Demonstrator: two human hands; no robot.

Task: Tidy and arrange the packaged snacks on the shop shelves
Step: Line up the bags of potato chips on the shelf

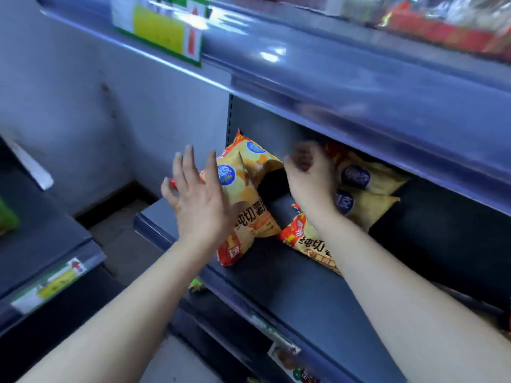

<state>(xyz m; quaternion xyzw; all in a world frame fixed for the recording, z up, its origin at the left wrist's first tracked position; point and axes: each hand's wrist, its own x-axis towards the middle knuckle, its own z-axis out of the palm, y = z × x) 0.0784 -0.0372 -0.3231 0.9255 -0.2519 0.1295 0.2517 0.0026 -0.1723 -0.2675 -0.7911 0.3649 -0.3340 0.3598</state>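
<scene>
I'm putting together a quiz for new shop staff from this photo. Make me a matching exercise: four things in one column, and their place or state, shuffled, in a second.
Things
1. left hand
2. front chip bag
3. chip bag under the right forearm
4. yellow price label

Place or state
A. lies flat on the lower shelf
B. fixed to the front edge of the upper shelf
C. open, fingers spread
D. stands on end at the lower shelf's left end

Pairs: 1-C, 2-D, 3-A, 4-B
</scene>
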